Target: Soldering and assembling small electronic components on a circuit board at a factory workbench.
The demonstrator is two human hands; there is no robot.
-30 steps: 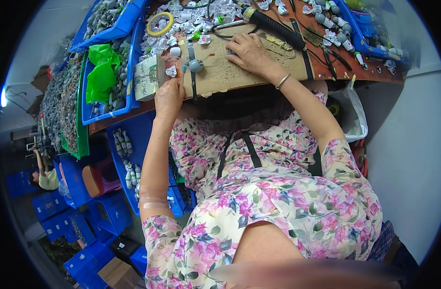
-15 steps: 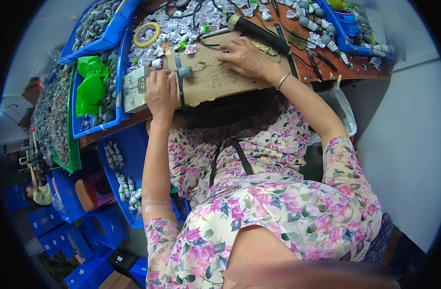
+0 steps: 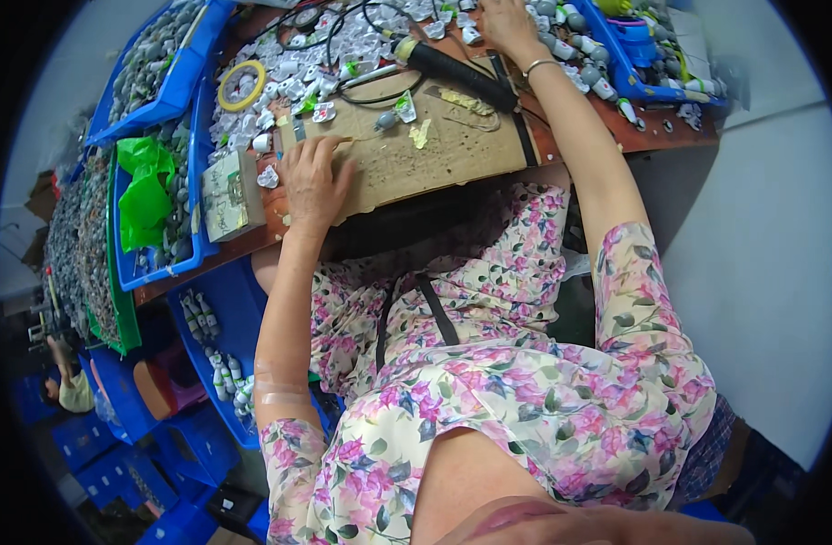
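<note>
My left hand (image 3: 314, 182) rests on the left side of a brown cardboard sheet (image 3: 461, 145). Its fingers lie over the board, and the thumb stands off to the right, blurred. Just right of the fingertips, a grey round part (image 3: 386, 120) with a thin wire lies on the cardboard. Close by it is a clear-white piece with a green patch (image 3: 405, 107). My right hand (image 3: 508, 29) reaches to the back of the table, among white and grey parts (image 3: 561, 45). The top edge of the picture cuts off its fingers, so its grip is hidden.
A black cylindrical corded tool (image 3: 457, 74) lies across the cardboard's back edge. Left of it are clear-white pieces (image 3: 343, 45) and a yellow tape roll (image 3: 241, 86). A small box (image 3: 232, 195) stands beside my left hand. Blue bins (image 3: 123, 204) flank the table.
My right hand has left the cardboard and moved far back. My left hand has shifted off the dark strap, its thumb spread. The grey part now lies farther from the left hand.
</note>
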